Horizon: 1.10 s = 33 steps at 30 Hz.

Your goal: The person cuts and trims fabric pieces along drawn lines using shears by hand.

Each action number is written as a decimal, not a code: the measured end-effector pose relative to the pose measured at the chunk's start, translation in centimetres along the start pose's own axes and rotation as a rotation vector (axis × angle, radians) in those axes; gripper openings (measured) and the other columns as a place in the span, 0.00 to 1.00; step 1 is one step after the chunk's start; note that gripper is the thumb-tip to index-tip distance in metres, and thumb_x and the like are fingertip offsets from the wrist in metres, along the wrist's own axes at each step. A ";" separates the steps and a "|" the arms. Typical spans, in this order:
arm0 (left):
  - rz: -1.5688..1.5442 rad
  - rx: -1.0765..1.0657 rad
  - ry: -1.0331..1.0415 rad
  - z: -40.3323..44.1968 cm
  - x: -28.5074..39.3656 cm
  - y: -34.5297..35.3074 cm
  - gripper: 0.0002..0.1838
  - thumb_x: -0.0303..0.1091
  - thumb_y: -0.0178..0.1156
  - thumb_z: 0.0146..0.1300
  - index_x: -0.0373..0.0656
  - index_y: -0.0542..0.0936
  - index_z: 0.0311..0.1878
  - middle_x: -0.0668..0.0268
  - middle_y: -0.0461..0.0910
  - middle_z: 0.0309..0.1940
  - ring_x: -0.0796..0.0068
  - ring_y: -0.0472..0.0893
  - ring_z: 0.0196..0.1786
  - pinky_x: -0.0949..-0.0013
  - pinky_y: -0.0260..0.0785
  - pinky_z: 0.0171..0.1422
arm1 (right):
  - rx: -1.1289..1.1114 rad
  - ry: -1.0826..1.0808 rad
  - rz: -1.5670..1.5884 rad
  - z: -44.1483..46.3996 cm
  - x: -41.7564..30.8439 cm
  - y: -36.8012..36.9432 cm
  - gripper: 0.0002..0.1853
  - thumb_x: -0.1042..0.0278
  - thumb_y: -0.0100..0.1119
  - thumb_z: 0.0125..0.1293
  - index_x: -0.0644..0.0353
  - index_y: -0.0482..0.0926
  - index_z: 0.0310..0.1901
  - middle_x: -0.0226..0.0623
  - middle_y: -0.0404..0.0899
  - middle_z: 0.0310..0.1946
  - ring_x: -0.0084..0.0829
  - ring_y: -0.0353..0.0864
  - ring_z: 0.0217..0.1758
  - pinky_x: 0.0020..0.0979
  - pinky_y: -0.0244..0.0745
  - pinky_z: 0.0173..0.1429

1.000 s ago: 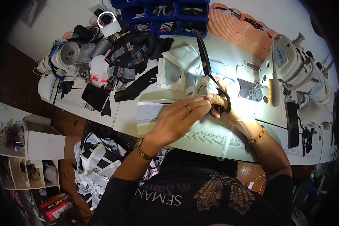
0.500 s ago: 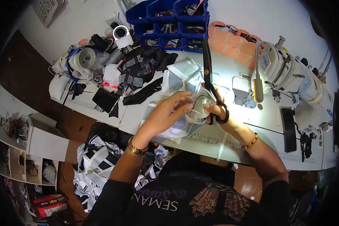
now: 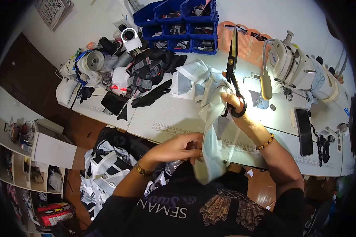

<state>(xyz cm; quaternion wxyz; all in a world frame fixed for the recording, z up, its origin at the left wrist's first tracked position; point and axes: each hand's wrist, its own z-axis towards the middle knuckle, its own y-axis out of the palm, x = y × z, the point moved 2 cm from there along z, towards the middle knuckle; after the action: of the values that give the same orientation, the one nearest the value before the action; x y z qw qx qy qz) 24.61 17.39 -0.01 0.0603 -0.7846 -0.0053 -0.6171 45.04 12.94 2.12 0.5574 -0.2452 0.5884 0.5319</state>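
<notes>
My right hand (image 3: 241, 110) is closed around black-handled scissors (image 3: 232, 65), their blades pointing away from me toward the back of the table. The same hand also grips a pale white and light-blue fabric strip (image 3: 212, 130), which hangs over the table's front edge toward my lap. Lower down, my left hand (image 3: 182, 147) has its fingers closed at the left edge of this strip; the fingertips are partly hidden. More pale fabric pieces (image 3: 185, 83) lie on the table just beyond my hands.
A sewing machine (image 3: 300, 69) with a lit lamp (image 3: 266, 87) stands on the right, another machine (image 3: 91, 63) at the left. Black labelled pieces (image 3: 140, 79) are heaped beside blue bins (image 3: 178, 29). Cut fabric (image 3: 106, 170) fills a container below the table.
My left hand has come down and toward me, at the edge of the fabric strip, which now hangs over the table edge. The scissors have shifted slightly right, still in my right hand.
</notes>
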 end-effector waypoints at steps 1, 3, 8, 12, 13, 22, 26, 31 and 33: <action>-0.050 0.065 -0.002 0.0 -0.1 0.5 0.16 0.25 0.53 0.62 0.36 0.68 0.53 0.68 0.76 0.36 0.84 0.75 0.35 0.78 0.68 0.37 | -0.003 -0.008 -0.024 0.0 -0.2 0.1 0.35 0.64 0.61 0.50 0.58 0.63 0.61 0.21 0.62 0.26 0.15 0.59 0.27 0.18 0.55 0.32; 0.080 0.230 0.084 0.6 -0.2 0.5 0.17 0.27 0.55 0.61 0.37 0.68 0.54 0.64 0.76 0.37 0.81 0.77 0.38 0.77 0.69 0.39 | -0.031 0.040 0.021 -0.5 -0.7 0.5 0.35 0.64 0.61 0.50 0.58 0.62 0.62 0.21 0.62 0.25 0.15 0.60 0.28 0.19 0.55 0.32; -0.063 0.320 0.263 2.5 2.1 2.0 0.21 0.32 0.59 0.60 0.35 0.68 0.55 0.61 0.76 0.44 0.77 0.74 0.48 0.73 0.68 0.49 | -0.090 0.078 0.108 -0.7 -0.4 0.9 0.36 0.63 0.61 0.50 0.57 0.61 0.63 0.20 0.63 0.26 0.14 0.60 0.28 0.19 0.56 0.34; -0.262 0.176 0.156 3.3 1.5 3.1 0.23 0.35 0.61 0.59 0.34 0.68 0.55 0.62 0.76 0.46 0.77 0.74 0.48 0.73 0.68 0.51 | -0.073 0.073 0.048 -0.5 -0.8 0.1 0.37 0.60 0.61 0.51 0.55 0.60 0.63 0.21 0.65 0.29 0.16 0.62 0.30 0.19 0.56 0.37; -0.251 0.156 0.123 3.4 1.4 3.2 0.23 0.36 0.61 0.59 0.34 0.69 0.54 0.62 0.76 0.45 0.77 0.74 0.47 0.73 0.68 0.51 | -0.070 0.070 0.029 -0.3 -0.7 -0.2 0.36 0.60 0.61 0.52 0.54 0.60 0.64 0.22 0.65 0.29 0.16 0.62 0.30 0.19 0.56 0.38; -0.175 0.799 0.420 4.0 7.3 -5.0 0.15 0.32 0.57 0.61 0.36 0.73 0.49 0.66 0.78 0.40 0.82 0.78 0.39 0.76 0.72 0.43 | -0.213 0.045 -0.010 0.5 0.8 -0.2 0.35 0.48 0.59 0.58 0.61 0.57 0.59 0.41 0.73 0.44 0.34 0.79 0.42 0.31 0.76 0.43; -0.270 0.836 0.524 6.7 9.2 -7.9 0.14 0.33 0.57 0.61 0.38 0.74 0.48 0.66 0.78 0.39 0.81 0.78 0.38 0.76 0.71 0.42 | -0.239 0.046 0.069 0.0 0.9 0.6 0.29 0.54 0.60 0.59 0.65 0.63 0.54 0.45 0.74 0.42 0.38 0.77 0.47 0.35 0.77 0.48; -0.360 0.693 0.592 9.9 10.7 -9.4 0.13 0.37 0.58 0.60 0.41 0.75 0.44 0.68 0.78 0.34 0.81 0.78 0.33 0.77 0.72 0.35 | -0.064 0.010 -0.025 0.8 2.8 -0.1 0.32 0.61 0.65 0.55 0.62 0.60 0.56 0.37 0.73 0.36 0.30 0.75 0.39 0.32 0.73 0.46; -0.415 0.664 0.596 11.1 10.8 -9.5 0.13 0.37 0.58 0.60 0.41 0.74 0.45 0.68 0.78 0.34 0.81 0.78 0.33 0.76 0.73 0.35 | 0.030 -0.036 -0.152 1.1 3.3 -0.9 0.29 0.61 0.67 0.53 0.62 0.65 0.53 0.34 0.71 0.35 0.26 0.70 0.39 0.29 0.69 0.45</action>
<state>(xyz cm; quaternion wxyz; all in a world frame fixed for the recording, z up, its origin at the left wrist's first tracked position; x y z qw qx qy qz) 37.15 27.23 8.75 0.1817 -0.4947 -0.3402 -0.7788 45.45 14.61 -1.00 0.6104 -0.2712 0.5658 0.4835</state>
